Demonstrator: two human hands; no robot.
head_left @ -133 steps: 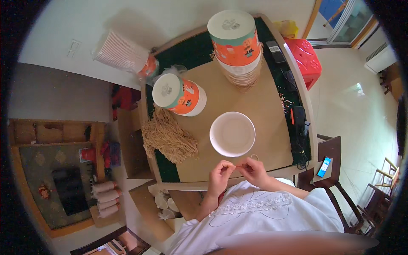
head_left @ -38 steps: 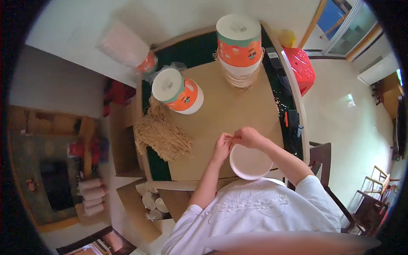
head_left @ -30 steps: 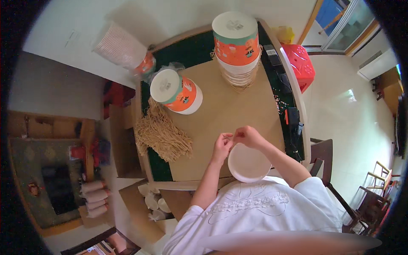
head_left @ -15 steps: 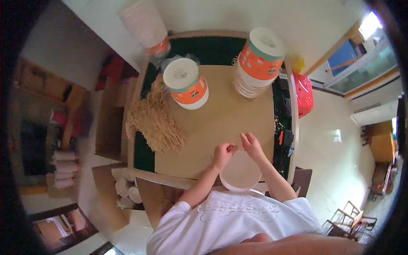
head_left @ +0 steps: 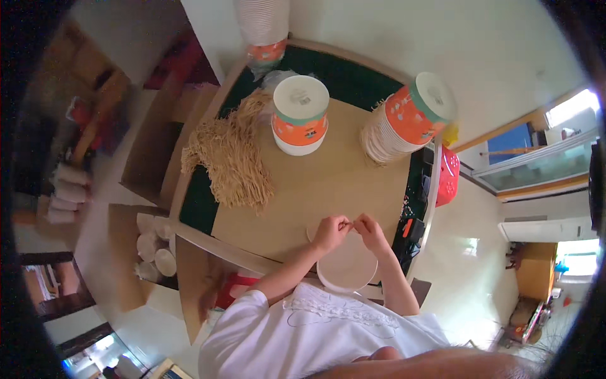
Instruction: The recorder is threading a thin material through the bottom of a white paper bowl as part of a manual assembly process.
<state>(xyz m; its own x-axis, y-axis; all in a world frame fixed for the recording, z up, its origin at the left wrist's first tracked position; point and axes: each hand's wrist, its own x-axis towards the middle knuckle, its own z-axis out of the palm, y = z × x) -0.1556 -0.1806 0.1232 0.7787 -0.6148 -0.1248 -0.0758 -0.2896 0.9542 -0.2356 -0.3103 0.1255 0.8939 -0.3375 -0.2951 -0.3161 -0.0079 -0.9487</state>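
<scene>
Over the near edge of the table, my left hand (head_left: 332,234) and my right hand (head_left: 371,234) meet with fingertips pinched together. Anything between them is too small to make out. Just below my hands, against my shirt, is a white paper tub (head_left: 347,268), its printed side not visible. Farther off, an orange, green and white paper tub (head_left: 299,131) stands upside down on another white one. Left of it lies a heap of tan twisted paper strands (head_left: 237,161). At the far right is a taller stack of nested tubs (head_left: 404,120) with strands hanging around it.
Brown cardboard (head_left: 309,183) covers most of the green tabletop (head_left: 199,202). Along the right edge are a red plastic basket (head_left: 448,177) and a small black-and-orange object (head_left: 413,228). A tall tub stack (head_left: 264,25) stands at the back left. A cardboard box of white tubs (head_left: 126,240) is on the left.
My hands, apart half a second ago, have come together at the fingertips. The whole view has turned, shifting the table and stacks in the picture.
</scene>
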